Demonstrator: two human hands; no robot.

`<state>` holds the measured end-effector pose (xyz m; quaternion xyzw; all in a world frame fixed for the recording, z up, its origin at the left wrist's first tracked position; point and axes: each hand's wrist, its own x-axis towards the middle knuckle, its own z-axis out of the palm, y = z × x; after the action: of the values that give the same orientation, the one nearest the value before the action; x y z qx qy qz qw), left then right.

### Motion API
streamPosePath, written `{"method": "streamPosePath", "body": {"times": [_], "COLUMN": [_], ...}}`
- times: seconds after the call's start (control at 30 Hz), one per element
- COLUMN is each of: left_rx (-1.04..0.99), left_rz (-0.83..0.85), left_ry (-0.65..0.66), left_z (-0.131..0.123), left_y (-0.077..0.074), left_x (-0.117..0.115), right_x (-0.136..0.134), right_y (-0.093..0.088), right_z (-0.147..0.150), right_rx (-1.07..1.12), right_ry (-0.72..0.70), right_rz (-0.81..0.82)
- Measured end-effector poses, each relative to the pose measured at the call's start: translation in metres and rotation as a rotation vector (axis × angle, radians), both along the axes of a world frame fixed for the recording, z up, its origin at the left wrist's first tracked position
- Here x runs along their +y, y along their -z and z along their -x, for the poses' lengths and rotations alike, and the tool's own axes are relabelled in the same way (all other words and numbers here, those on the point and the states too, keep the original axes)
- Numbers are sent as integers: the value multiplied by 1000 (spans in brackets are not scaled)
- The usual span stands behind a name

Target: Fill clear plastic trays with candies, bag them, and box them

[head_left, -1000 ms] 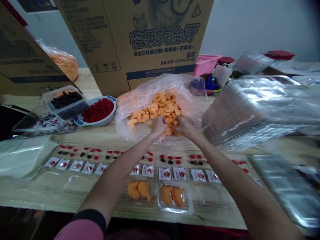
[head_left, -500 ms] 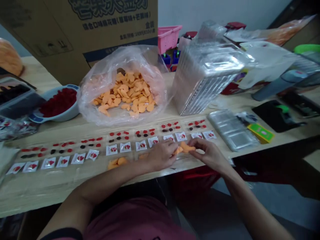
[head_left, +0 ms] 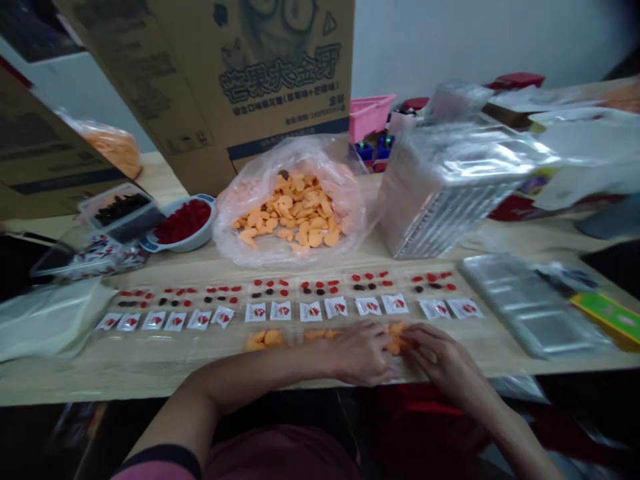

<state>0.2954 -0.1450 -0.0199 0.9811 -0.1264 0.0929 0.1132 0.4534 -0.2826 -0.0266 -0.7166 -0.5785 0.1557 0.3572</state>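
Two hands: the left hand (head_left: 363,353) and the right hand (head_left: 436,357) meet at the near edge of the table (head_left: 60,383).
Left fingers: curled, palm down. What lies under them is hidden, so I cannot tell if they hold anything.
Right fingers: bent, with the tips touching the orange pieces (head_left: 396,333). The blur hides whether they pinch or only touch.
Orange pieces: on the table between both hands.
Orange sweets (head_left: 265,339): set down just left of the left hand.
Sachets (head_left: 310,311): a white row just beyond the hands.
Small candies (head_left: 320,287): red and dark clusters beyond the sachets.
Plastic bag (head_left: 295,207): clear and open, full of orange sweets, farther back.
Bowl (head_left: 183,223): holds red candies, left of the bag.
Tray stack (head_left: 450,180): clear, right of the bag.
Cardboard box (head_left: 225,80): behind the bag.
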Motion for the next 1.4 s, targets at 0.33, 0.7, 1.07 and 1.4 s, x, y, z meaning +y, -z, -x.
{"method": "streamPosePath", "body": {"times": [0.33,0.7,1.07,1.4], "left_rx": [-35,31,-125,62], "left_rz": [341,534,934,1284], "left_ry": [-1016,-1115,-1174,-556], "left_z": [4,-3,14,-54], "left_y": [-31,-2,-21,-48], "left_x": [171,249,236,72], "right_x": [159,296,278,38], "right_y": [-47,-11,-27,-78], "right_z": [-2,9,-6,-74], "right_rx": [-144,-448,-63,488], "right_ry": [-179,-303,-120,268], "right_rz": [-108,140,-20,-147]}}
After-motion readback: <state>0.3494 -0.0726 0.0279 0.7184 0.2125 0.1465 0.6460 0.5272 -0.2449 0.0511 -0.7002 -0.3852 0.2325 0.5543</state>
